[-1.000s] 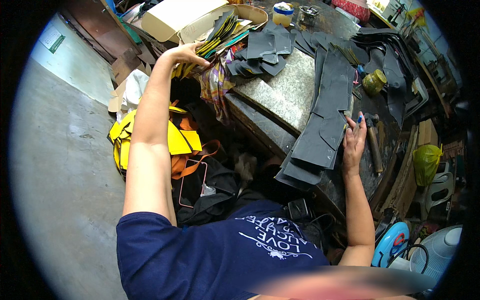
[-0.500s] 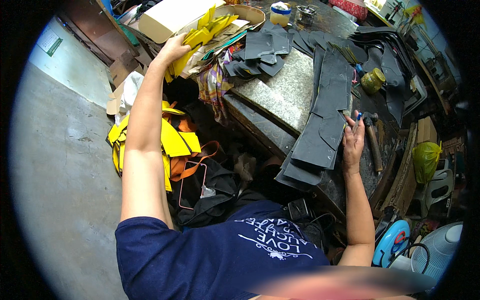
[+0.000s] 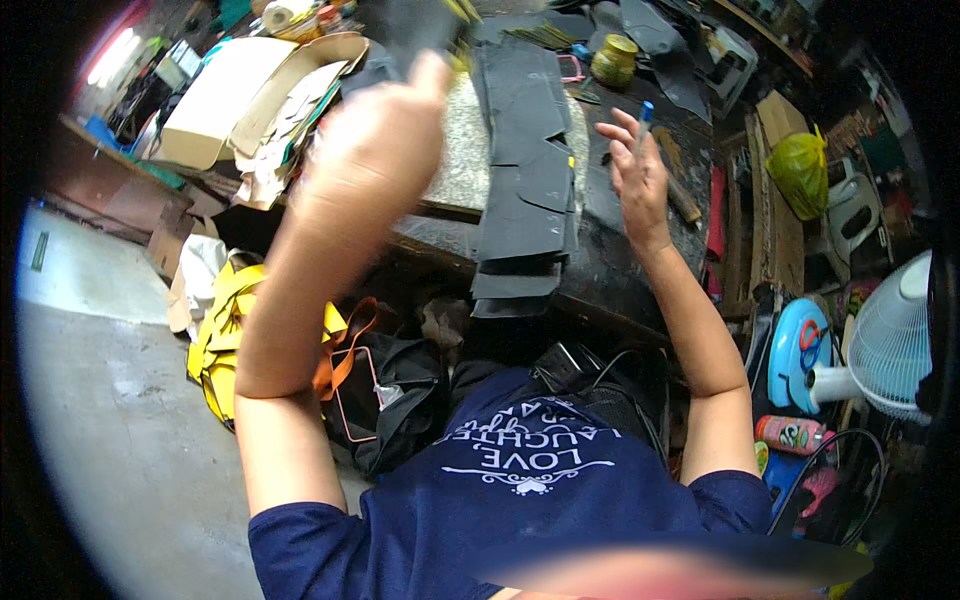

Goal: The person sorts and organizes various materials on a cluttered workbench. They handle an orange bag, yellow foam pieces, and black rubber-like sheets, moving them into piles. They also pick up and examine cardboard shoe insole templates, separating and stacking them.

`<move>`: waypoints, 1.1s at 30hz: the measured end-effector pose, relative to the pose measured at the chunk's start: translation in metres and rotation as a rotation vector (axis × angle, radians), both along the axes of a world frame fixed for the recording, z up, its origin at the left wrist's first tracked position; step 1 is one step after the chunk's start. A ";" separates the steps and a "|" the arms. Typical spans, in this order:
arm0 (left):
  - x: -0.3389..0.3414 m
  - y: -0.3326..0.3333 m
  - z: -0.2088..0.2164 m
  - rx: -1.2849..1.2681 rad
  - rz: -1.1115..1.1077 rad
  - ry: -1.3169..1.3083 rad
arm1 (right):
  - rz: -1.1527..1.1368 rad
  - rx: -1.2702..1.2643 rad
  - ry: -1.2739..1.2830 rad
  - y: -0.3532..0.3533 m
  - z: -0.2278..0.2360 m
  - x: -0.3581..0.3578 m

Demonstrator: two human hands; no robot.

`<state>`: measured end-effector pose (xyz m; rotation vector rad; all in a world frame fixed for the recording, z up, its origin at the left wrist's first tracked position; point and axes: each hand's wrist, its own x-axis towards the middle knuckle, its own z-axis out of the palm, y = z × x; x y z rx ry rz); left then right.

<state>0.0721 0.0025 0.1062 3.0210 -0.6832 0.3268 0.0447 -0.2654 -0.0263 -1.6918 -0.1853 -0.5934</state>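
My left hand [image 3: 380, 135] is raised high over the near side of the workbench, smeared by motion. It grips a bundle of dark sheet pieces with yellow edges [image 3: 415, 25], blurred and partly cut off by the top of the view. My right hand [image 3: 640, 185] hovers over the bench on the right, holding a pen with a blue end [image 3: 645, 122] between its fingers; the other fingers are loosely spread. Between the hands, overlapping black cut pieces [image 3: 525, 165] with notched edges lie in a long strip, reaching the bench's near edge.
A hammer [image 3: 685, 200] lies beyond my right hand, near a yellow-stained jar [image 3: 614, 62]. A cream box [image 3: 215, 100] stands at the left. Yellow pieces [image 3: 225, 340] hang low by my left arm. A blue-and-white fan [image 3: 895, 340] stands at the right.
My left hand has come right and nearer from the cream box, bringing the bundle, whose dark side now shows instead of yellow. My right hand has lifted with the pen. The whole view has turned.
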 end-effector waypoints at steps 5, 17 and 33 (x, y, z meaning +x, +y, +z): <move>-0.056 -0.089 -0.045 0.201 -0.050 0.138 | 0.149 0.207 0.315 0.015 0.009 0.004; 0.044 -0.016 -0.098 -0.565 0.076 0.374 | 0.020 -0.007 0.330 0.037 -0.008 0.043; 0.043 -0.051 -0.111 -1.534 0.025 1.180 | 0.095 -0.054 0.342 0.024 -0.020 0.041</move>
